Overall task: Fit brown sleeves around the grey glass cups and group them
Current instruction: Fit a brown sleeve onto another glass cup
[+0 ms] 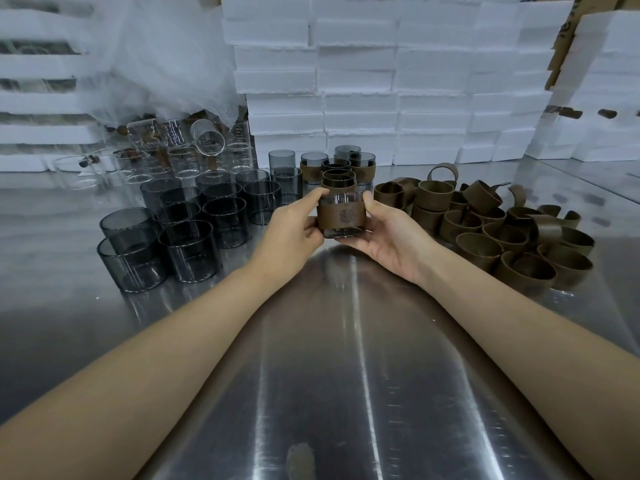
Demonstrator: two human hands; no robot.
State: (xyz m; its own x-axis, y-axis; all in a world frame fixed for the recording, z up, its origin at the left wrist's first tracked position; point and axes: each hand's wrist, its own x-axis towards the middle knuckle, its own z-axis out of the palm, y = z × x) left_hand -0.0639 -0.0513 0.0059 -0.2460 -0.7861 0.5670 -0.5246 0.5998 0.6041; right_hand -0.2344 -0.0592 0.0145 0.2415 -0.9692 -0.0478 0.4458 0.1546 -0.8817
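Currently the cup point(341, 233) is held just above the table point(346, 358), about midway between its left and right edges. A sleeve point(341, 216) sits round its middle, and glass shows above and below the band. The left hand point(294, 230) pinches the cup's left side, one digit at the rim. The right hand point(391, 237) cradles the right side and base. Both grips are closed on the cup.

Finished cups point(341, 168) stand just behind, toward the far edge. Bare cups point(194, 230) fill the left side. Loose sleeves point(512, 237) are heaped toward the right edge.

Risks:
- Smooth glass may slip through the sleeve if only the band is held.
- A hasty set-down may knock the finished cups, which stand close together.
- A skewed sleeve would need reseating.
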